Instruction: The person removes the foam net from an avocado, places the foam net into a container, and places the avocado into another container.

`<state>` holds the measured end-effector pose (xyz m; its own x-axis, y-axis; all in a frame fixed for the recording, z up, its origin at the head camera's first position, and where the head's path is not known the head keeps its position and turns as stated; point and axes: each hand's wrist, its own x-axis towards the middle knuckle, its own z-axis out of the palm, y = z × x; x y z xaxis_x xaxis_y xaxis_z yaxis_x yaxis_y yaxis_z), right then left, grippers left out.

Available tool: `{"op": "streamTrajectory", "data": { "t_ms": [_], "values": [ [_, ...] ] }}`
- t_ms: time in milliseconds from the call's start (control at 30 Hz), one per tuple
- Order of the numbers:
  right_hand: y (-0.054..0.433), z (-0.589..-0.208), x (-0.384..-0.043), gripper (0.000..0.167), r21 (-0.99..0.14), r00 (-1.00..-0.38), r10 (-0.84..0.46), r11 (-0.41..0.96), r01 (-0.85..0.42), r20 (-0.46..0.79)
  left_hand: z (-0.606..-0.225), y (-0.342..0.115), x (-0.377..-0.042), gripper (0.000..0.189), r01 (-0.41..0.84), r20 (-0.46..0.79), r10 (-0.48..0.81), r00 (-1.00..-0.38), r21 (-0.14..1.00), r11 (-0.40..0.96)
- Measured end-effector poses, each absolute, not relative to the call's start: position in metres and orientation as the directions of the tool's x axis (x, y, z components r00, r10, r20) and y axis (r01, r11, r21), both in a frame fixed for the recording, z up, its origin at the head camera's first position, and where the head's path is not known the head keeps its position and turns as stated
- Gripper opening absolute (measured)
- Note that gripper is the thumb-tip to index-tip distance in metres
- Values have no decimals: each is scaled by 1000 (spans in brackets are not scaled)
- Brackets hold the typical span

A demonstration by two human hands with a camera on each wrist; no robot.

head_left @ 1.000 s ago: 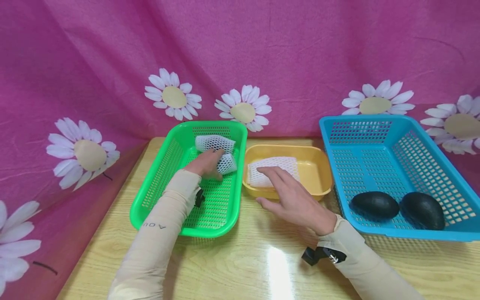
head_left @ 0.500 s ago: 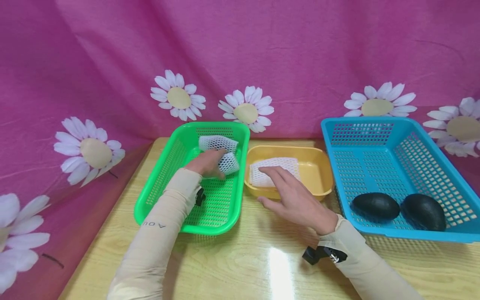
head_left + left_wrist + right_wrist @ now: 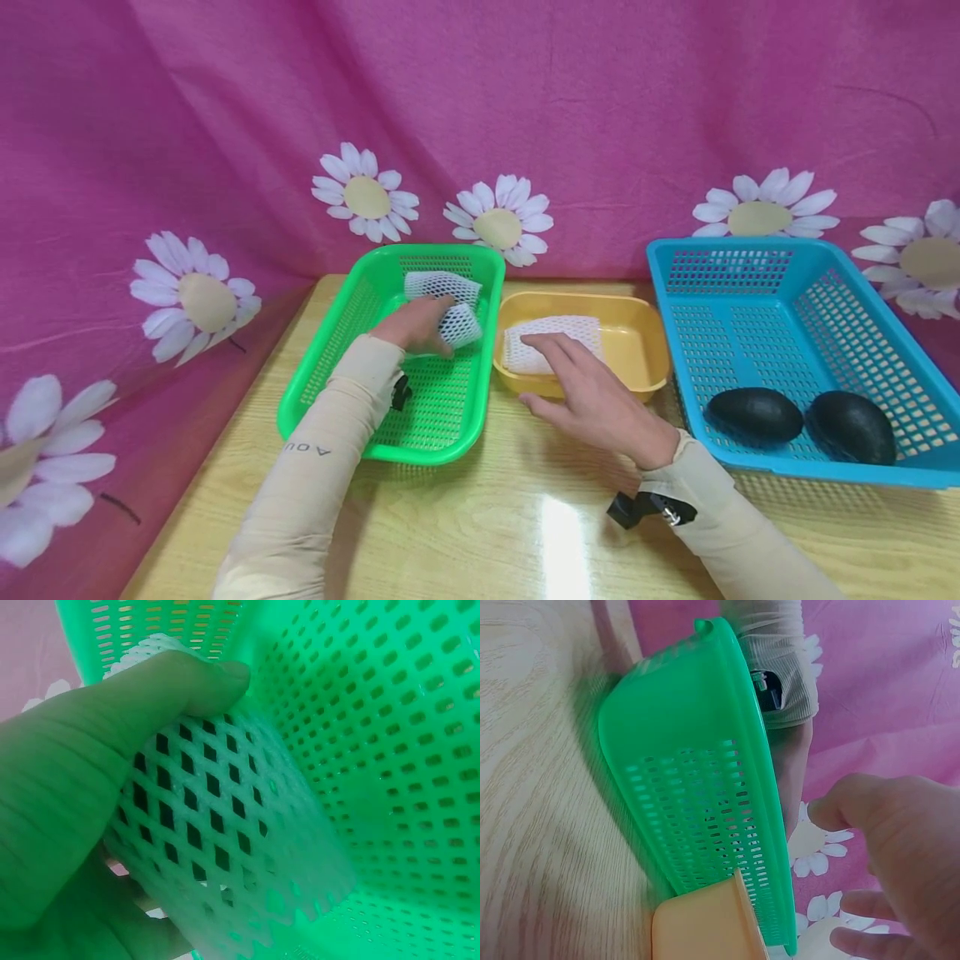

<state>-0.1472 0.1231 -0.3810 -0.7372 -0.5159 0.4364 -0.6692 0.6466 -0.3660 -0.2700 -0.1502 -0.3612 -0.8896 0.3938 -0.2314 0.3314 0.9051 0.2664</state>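
Note:
My left hand (image 3: 422, 325) reaches into the green basket (image 3: 433, 455) and grips a white foam net sleeve (image 3: 459, 326). In the left wrist view the thumb (image 3: 199, 686) lies across the sleeve, and something dark shows through its mesh. A second foam net sleeve (image 3: 442, 286) lies behind it in the same basket. My right hand (image 3: 600, 408) hovers with relaxed fingers before the yellow tub (image 3: 633, 342), holding nothing. It partly overlaps a flat white foam net sleeve (image 3: 562, 333) lying in that tub.
At the right, a blue basket (image 3: 738, 333) holds two black egg-shaped objects, one on the left (image 3: 753, 415) and one on the right (image 3: 851, 427). The yellow tub stands between both baskets. A flowered pink cloth (image 3: 600, 125) hangs behind the wooden table (image 3: 465, 533).
The head view has shifted a little, so baskets and cloth appear slightly farther right. Both hands keep nearly the same pose, the left still on the sleeve.

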Motion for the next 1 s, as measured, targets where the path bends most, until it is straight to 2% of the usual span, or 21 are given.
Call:
{"op": "streamTrajectory", "data": {
  "t_ms": [400,733,1000],
  "values": [
    [123,-379,-143,68,-386,-764,-506,663,-642,401,-353,-151,-262,77,334,-206,392,-897,267,904],
    [123,-381,-140,67,-387,-767,-519,664,-640,378,-345,-151,-255,83,334,-194,397,-897,290,897],
    [124,-382,-137,69,-382,-770,-519,670,-636,371,-339,-150,-247,77,354,-179,415,-892,294,888]
  ]
}}
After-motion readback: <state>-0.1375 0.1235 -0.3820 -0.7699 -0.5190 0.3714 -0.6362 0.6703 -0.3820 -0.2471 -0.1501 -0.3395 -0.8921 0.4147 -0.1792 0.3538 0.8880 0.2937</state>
